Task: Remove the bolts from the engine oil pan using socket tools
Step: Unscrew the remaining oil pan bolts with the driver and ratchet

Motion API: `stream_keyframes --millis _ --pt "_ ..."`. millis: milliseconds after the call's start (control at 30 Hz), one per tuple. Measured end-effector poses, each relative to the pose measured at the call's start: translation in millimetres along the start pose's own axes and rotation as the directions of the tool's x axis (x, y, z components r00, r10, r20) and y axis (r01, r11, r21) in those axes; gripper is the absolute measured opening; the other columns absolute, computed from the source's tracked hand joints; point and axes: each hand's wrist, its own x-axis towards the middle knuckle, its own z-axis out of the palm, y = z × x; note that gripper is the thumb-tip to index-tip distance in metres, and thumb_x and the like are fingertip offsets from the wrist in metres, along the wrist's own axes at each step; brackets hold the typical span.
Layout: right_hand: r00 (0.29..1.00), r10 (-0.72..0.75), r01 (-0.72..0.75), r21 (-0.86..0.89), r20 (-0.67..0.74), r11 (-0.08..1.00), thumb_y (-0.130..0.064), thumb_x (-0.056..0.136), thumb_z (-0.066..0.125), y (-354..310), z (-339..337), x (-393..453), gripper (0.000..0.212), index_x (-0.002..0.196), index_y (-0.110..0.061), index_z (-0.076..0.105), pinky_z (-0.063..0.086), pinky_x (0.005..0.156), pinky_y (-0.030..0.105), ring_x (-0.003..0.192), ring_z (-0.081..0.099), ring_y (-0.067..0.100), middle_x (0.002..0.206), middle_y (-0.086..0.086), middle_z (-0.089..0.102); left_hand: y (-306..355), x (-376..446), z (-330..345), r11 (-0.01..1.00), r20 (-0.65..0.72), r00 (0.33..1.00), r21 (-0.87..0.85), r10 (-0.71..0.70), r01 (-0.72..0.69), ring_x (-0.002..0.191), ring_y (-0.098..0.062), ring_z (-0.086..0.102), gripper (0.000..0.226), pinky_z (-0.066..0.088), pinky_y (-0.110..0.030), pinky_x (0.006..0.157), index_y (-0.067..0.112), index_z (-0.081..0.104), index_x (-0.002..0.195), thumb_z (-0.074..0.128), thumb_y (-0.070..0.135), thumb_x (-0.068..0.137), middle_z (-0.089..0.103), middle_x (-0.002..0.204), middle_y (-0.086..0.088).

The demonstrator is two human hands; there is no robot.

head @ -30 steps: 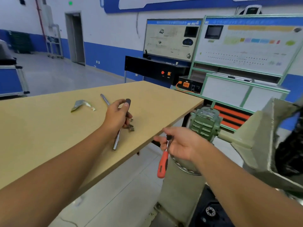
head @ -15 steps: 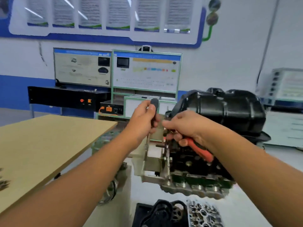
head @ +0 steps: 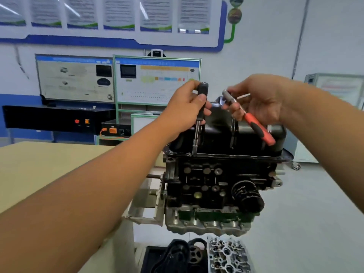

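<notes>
Head view
Left hand (head: pixel 186 110): fingers curled round the black handle of a socket driver (head: pixel 199 123), held upright.
Socket driver: its metal shaft points down and the socket end sits on the flange of the oil pan, at a bolt (head: pixel 189 154) near the pan's left end.
Right hand (head: pixel 260 101): grips a ratchet wrench (head: pixel 248 117) near its metal head; the orange and black handle slants down to the right, above the pan.
Oil pan (head: pixel 222 133): black, on top of the inverted engine block (head: pixel 206 182).
Engine block: held on a stand, just right of the tabletop (head: pixel 39 164).
Floor: a cylinder head (head: pixel 228 255) and black parts lie below the engine.
</notes>
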Motion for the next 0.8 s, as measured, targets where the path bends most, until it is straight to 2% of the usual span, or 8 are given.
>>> stream_keyframes --millis 67,167,333,567,667,800 --pt "0.999 -0.013 0.010 0.069 0.040 0.998 -0.011 0.104 0.049 -8 1 3 0.018 0.092 -0.005 0.060 0.043 0.043 0.021 0.049 0.046 0.011 0.079 0.015 0.061 0 1 -5 1.000 -0.025 1.000 -0.013 0.000 0.000 0.079 -0.016 0.074 0.023 0.065 -0.045 0.071 0.031 0.053 0.107 0.044 0.011 0.108 0.074 0.087 -0.003" --pt "0.997 -0.031 0.026 0.074 0.068 0.997 -0.010 0.103 0.050 -16 9 8 0.017 0.092 -0.004 0.061 0.042 0.043 0.021 0.048 0.046 0.010 0.074 0.013 0.063 2 4 -15 0.998 -0.060 0.998 -0.060 0.007 -0.011 0.079 -0.019 0.073 0.021 0.064 -0.048 0.071 0.028 0.055 0.107 0.043 0.011 0.109 0.073 0.085 -0.003" --pt "0.995 -0.037 0.038 -0.002 0.093 0.999 -0.011 0.103 0.051 -24 30 15 0.015 0.093 -0.004 0.060 0.038 0.043 0.018 0.046 0.046 0.009 0.070 0.010 0.062 3 5 -17 1.000 -0.005 1.000 0.004 -0.003 0.003 0.081 -0.019 0.072 0.018 0.064 -0.050 0.075 0.024 0.056 0.114 0.044 0.012 0.108 0.071 0.091 -0.007" --pt "0.992 -0.066 0.061 0.048 0.109 0.997 -0.010 0.102 0.052 -35 42 21 0.014 0.094 -0.001 0.060 0.038 0.044 0.017 0.048 0.045 0.008 0.068 0.010 0.063 9 0 -26 0.999 0.019 0.999 -0.021 -0.041 0.041 0.084 -0.021 0.072 0.015 0.061 -0.060 0.078 0.018 0.054 0.116 0.045 0.009 0.108 0.070 0.089 -0.008" --pt "0.993 -0.043 0.045 -0.013 0.112 0.999 -0.011 0.103 0.052 -39 42 23 0.013 0.096 -0.002 0.059 0.038 0.044 0.018 0.049 0.044 0.008 0.071 0.011 0.062 10 -2 -30 0.996 0.058 0.995 -0.033 -0.083 0.085 0.089 -0.021 0.072 0.021 0.060 -0.060 0.082 0.012 0.051 0.128 0.042 0.010 0.110 0.071 0.093 -0.008" --pt "0.981 -0.066 0.079 -0.064 0.182 0.995 -0.012 0.103 0.050 -45 39 35 0.017 0.091 -0.006 0.060 0.038 0.044 0.017 0.050 0.044 0.007 0.070 0.007 0.062 10 2 -40 0.990 0.147 0.980 -0.021 -0.132 0.136 0.098 -0.027 0.073 0.024 0.056 -0.066 0.088 0.016 0.052 0.129 0.039 0.009 0.110 0.073 0.094 -0.006"
